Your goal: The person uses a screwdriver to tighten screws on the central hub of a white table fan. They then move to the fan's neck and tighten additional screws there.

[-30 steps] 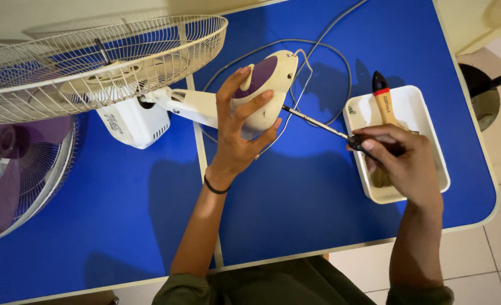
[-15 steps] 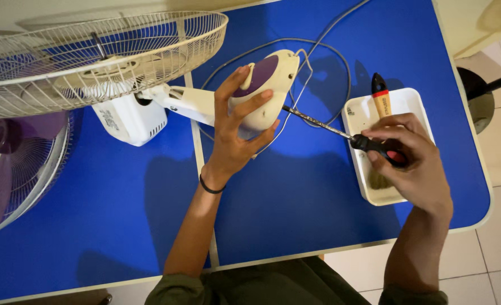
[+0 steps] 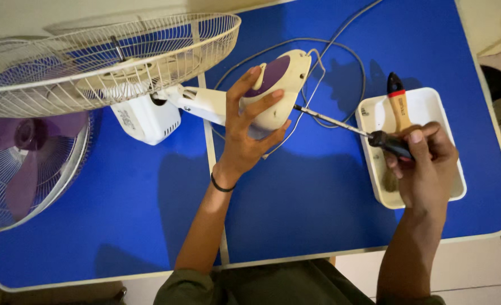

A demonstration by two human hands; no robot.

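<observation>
My left hand (image 3: 249, 131) grips the cream and purple base (image 3: 278, 85) of a dismantled table fan, holding it tilted above the blue table (image 3: 295, 214). My right hand (image 3: 425, 164) holds a black-handled screwdriver (image 3: 349, 127); its thin shaft runs left and its tip meets the side of the fan base. The fan's white neck (image 3: 196, 103) and motor housing (image 3: 147, 120) lie left of the base. A white wire fan guard (image 3: 103, 56) stands behind them.
A white tray (image 3: 448, 181) under my right hand holds a brush with a wooden handle (image 3: 398, 107). A second guard with purple blades (image 3: 27, 164) lies at the left edge. A grey power cord (image 3: 341, 53) loops across the far table.
My right hand has shifted slightly right and toward me with the screwdriver still at the fan base. My left hand keeps its grip on the base.
</observation>
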